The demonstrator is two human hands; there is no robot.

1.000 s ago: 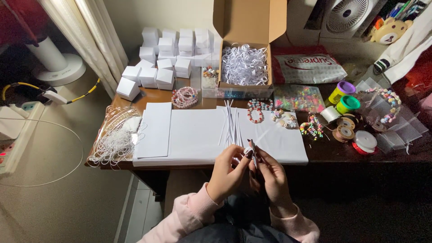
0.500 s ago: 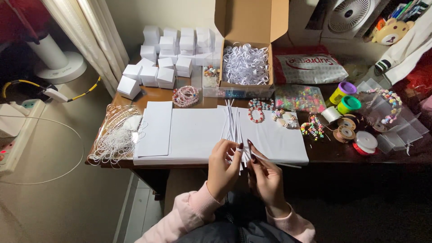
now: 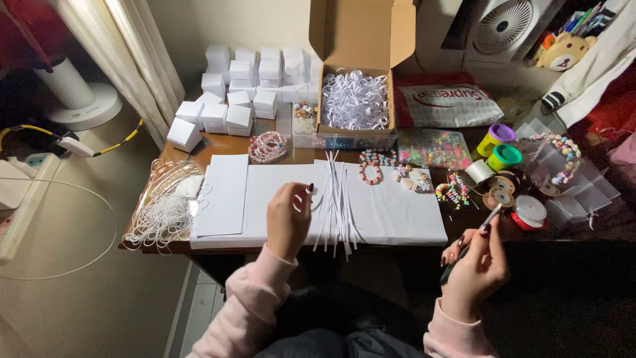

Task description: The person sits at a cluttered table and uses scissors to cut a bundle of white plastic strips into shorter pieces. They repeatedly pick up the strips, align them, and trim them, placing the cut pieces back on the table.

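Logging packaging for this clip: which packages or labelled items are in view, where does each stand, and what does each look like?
Cardboard box: table's back middle, brown, flaps open, filled with white paper shreds.
Small white boxes: back left, plain cubes in a cluster.
Plastic bag: right of the cardboard box, flat, red and white with printing.
Two tubs: right side, yellow, purple and green lids.

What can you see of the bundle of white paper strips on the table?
The bundle of white paper strips lies flat on the white sheet covering the table, running roughly front to back. The strips are long, thin and narrow, paper by the look. They bunch near the middle and fan out at both ends, the near ends reaching past the sheet's front edge. The left hand is at the bundle's left side, fingers close to it; whether they touch is unclear.
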